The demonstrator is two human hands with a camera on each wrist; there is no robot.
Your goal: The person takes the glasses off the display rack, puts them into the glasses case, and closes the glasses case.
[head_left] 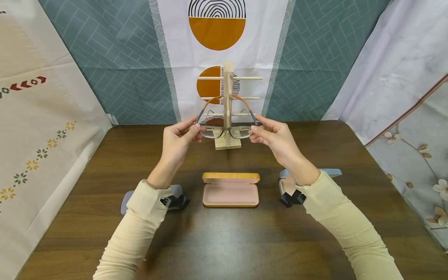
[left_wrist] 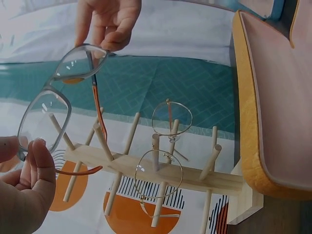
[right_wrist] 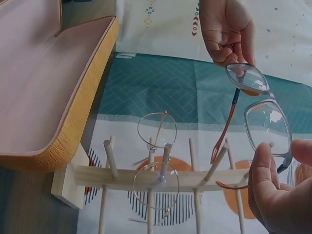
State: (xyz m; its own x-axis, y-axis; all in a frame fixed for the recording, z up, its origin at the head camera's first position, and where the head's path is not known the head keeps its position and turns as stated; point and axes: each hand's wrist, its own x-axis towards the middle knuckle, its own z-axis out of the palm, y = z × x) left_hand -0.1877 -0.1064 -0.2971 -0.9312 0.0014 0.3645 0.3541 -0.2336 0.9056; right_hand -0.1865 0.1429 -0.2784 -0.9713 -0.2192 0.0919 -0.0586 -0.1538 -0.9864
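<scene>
A pair of grey-framed eyeglasses (head_left: 226,132) with orange-tipped temples is held up in front of a wooden display stand (head_left: 228,85). My left hand (head_left: 178,142) pinches it at the left hinge, and my right hand (head_left: 274,138) pinches the right hinge. The temples are unfolded and point toward the stand, their orange tips near its post. On a lower peg of the stand hangs a second pair, round thin gold-rimmed eyeglasses (left_wrist: 158,173), seen clearly in both wrist views.
Centred on the brown table (head_left: 224,241) lies an open yellow glasses case (head_left: 231,194) with pink lining. An open blue case (head_left: 330,172) lies under the right forearm. A greyish-blue case (head_left: 126,202) is partly hidden by the left sleeve. Patterned cloth hangs behind.
</scene>
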